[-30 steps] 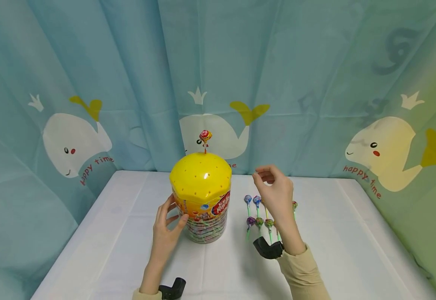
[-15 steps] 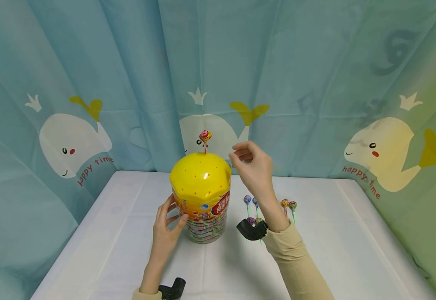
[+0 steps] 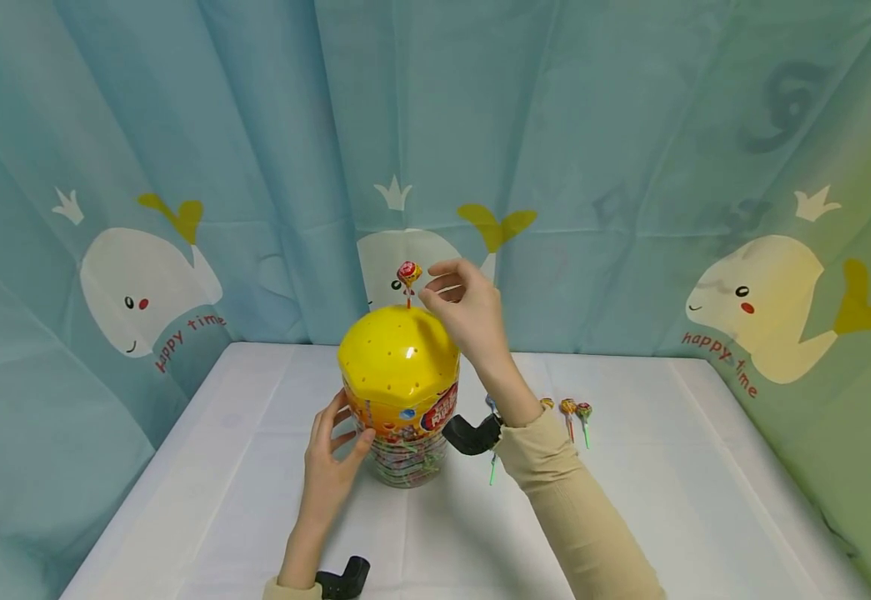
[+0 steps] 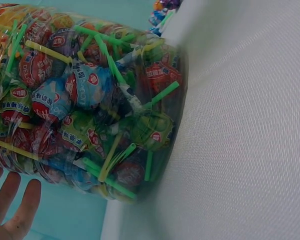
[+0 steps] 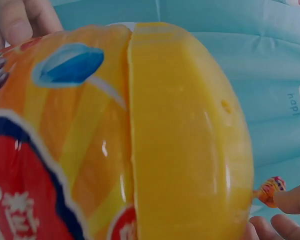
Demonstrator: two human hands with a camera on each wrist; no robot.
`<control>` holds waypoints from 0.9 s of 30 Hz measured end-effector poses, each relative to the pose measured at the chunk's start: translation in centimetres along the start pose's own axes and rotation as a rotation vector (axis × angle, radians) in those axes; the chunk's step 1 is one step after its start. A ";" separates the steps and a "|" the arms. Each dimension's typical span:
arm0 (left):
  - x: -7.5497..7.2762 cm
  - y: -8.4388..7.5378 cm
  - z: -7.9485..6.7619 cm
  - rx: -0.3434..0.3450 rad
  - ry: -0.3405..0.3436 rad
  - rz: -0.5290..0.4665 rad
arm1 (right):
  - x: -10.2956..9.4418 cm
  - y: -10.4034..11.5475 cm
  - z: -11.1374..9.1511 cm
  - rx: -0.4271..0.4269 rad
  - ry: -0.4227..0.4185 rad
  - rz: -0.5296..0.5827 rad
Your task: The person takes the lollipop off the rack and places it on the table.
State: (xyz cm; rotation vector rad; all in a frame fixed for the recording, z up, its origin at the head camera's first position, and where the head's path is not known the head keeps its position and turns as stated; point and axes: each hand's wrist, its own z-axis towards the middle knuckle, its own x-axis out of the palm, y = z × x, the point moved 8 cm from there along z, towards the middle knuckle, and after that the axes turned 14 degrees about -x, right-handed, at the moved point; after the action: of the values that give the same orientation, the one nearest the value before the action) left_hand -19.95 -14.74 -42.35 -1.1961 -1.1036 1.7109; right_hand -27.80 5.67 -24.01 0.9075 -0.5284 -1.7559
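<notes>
A large clear jar (image 3: 408, 462) packed with wrapped lollipops stands upright, capped by a yellow domed lid (image 3: 397, 350) dotted with small holes. One lollipop (image 3: 408, 272) in a red and yellow wrapper sticks up from the lid's top. My left hand (image 3: 332, 467) holds the jar's left side, thumb in front and fingers reaching around behind. Bent fingers of my right hand (image 3: 468, 308) are just right of the upright lollipop, with a gap between thumb and forefinger. In the right wrist view, the thumb (image 5: 296, 199) overlaps that lollipop's wrapper.
Several loose lollipops (image 3: 568, 407) lie on the white tablecloth (image 3: 653, 467) right of the jar, partly hidden behind my right forearm. A blue curtain (image 3: 600, 167) with whale prints hangs behind the table.
My right hand has moved left from above the loose lollipops to beside the one in the lid. The left hand has stayed on the jar.
</notes>
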 end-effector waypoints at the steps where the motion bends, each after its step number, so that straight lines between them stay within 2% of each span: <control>1: 0.0 0.0 0.0 0.001 0.000 -0.002 | 0.3 -0.1 0.1 0.009 0.007 0.007; 15: 0.1 0.1 0.0 -0.008 0.006 -0.017 | 2.0 -1.1 0.6 0.096 0.028 0.079; 27: 0.0 0.0 0.0 -0.009 0.010 -0.027 | 2.6 -0.8 0.8 0.049 0.014 0.089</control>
State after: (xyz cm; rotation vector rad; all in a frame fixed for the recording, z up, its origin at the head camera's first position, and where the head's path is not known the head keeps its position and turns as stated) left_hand -19.93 -14.76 -42.40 -1.1889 -1.1178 1.6790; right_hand -29.37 3.50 -24.94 0.9169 -0.5962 -1.6612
